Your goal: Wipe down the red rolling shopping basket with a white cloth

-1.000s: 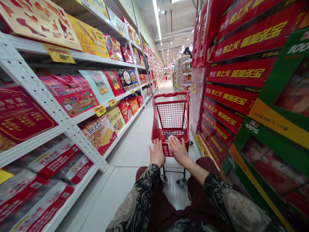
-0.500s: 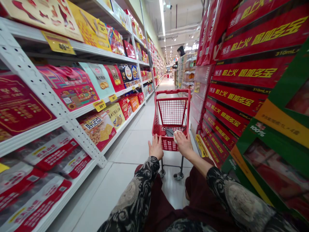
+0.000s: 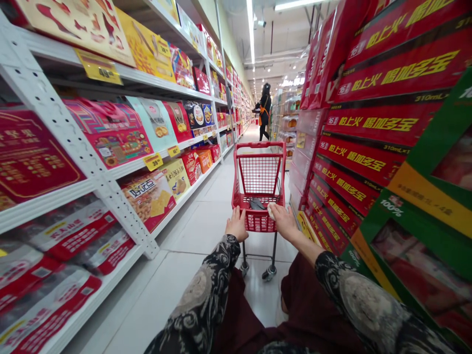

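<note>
A small red shopping cart (image 3: 260,174) stands straight in front of me, with a plastic mesh basket and grey legs on casters. My left hand (image 3: 236,224) is closed over the near left corner of its rim, fingertips pointing forward. At the near right corner, my right hand (image 3: 284,222) presses a crumpled white tissue (image 3: 271,211) against the rim. Its fingers are bent around the tissue, which is partly hidden. Inside the basket lies a dark grey item (image 3: 257,203), too small to name.
White shelves (image 3: 121,169) with boxed snacks and yellow price tags line the left. Stacked red drink cartons (image 3: 368,147) and green boxes (image 3: 416,221) rise close on the right. Ahead in the tiled aisle (image 3: 206,211), a person (image 3: 264,110) in black with an orange apron is walking.
The person ahead has come into full view in the aisle, after being mostly hidden behind stacked goods. My view has shifted slightly; both hands remain at the cart's near rim.
</note>
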`<control>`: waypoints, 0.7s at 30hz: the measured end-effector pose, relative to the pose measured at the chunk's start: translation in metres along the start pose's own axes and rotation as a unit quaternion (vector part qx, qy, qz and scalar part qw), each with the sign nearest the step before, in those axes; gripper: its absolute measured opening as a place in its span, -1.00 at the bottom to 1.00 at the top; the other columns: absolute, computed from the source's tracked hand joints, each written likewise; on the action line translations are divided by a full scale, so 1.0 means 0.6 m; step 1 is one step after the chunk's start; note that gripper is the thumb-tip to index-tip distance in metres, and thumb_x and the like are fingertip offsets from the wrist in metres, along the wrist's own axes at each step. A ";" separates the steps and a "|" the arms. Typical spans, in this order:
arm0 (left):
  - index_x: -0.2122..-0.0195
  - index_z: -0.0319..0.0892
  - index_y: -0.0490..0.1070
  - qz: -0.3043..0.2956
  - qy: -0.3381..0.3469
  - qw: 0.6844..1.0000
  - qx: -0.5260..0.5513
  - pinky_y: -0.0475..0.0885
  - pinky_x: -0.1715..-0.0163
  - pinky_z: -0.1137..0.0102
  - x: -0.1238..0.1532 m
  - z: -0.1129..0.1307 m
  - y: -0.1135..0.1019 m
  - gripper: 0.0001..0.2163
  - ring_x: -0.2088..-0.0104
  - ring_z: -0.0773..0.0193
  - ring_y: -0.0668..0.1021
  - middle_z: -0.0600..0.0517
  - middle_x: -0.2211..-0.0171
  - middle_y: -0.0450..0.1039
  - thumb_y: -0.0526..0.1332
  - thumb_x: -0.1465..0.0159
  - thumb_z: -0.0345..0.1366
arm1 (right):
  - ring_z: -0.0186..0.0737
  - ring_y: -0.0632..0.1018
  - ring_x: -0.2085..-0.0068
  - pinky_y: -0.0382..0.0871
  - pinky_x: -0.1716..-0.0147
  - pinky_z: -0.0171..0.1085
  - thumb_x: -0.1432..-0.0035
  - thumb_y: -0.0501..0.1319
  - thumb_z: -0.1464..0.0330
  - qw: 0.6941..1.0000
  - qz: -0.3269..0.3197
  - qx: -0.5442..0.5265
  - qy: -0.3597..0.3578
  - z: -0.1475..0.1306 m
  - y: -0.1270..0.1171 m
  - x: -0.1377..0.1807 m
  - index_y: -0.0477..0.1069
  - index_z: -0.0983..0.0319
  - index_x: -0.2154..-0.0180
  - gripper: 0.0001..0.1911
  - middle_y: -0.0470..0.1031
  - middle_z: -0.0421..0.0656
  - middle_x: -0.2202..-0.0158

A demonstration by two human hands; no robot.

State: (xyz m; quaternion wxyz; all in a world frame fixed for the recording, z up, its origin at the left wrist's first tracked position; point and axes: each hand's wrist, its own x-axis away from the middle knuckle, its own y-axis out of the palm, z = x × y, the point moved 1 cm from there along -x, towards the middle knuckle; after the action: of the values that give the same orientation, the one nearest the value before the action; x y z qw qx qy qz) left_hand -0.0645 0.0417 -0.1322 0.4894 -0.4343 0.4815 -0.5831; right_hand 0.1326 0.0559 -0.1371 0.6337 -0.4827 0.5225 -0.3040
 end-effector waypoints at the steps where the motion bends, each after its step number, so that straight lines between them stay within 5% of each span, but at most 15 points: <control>1: -0.26 -0.20 -0.21 0.001 0.003 1.000 -0.001 0.10 -0.15 0.08 0.001 0.000 0.000 -0.14 -0.29 0.06 -0.15 -0.18 -0.32 -0.39 0.22 0.06 -0.39 | -0.10 0.31 -0.10 0.07 -0.07 0.03 -0.18 -0.09 0.54 1.000 0.008 0.006 -0.002 -0.005 0.002 -0.001 0.16 0.28 -0.14 -0.52 0.25 0.04 -0.15; 9: -0.25 -0.23 -0.15 0.015 0.011 1.000 0.001 0.12 -0.15 0.12 0.009 -0.008 -0.007 -0.19 -0.29 0.09 -0.09 -0.18 -0.32 -0.32 0.20 0.03 -0.41 | -0.09 0.20 -0.19 -0.01 -0.12 0.06 -0.17 -0.11 0.55 0.998 -0.003 0.006 -0.062 -0.078 0.014 -0.030 0.15 0.27 -0.15 -0.49 0.17 0.00 -0.20; 17: -0.24 -0.23 -0.17 0.043 -0.046 0.998 0.030 0.04 -0.17 0.05 0.017 -0.042 0.004 -0.24 -0.28 0.07 -0.05 -0.19 -0.31 -0.25 0.17 -0.03 -0.44 | -0.05 0.14 -0.22 -0.07 -0.12 0.16 -0.14 -0.12 0.58 0.999 0.015 0.034 0.015 0.013 0.011 -0.002 0.12 0.26 -0.17 -0.45 0.12 0.00 -0.23; 21: -0.24 -0.25 -0.19 0.048 -0.035 0.998 0.030 0.04 -0.18 0.08 0.018 -0.028 0.008 -0.22 -0.29 0.08 -0.06 -0.20 -0.31 -0.28 0.17 -0.01 -0.43 | -0.08 0.12 -0.23 -0.05 -0.13 0.12 -0.15 -0.13 0.59 0.999 0.010 0.026 -0.023 -0.027 0.016 -0.006 0.12 0.29 -0.17 -0.46 0.08 0.01 -0.24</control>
State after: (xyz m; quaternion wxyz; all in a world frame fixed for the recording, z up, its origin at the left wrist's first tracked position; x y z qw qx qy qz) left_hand -0.0817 0.0331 -0.1393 0.5462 -0.4163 0.4662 -0.5577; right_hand 0.1152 0.0575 -0.1444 0.6611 -0.4674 0.5045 -0.2999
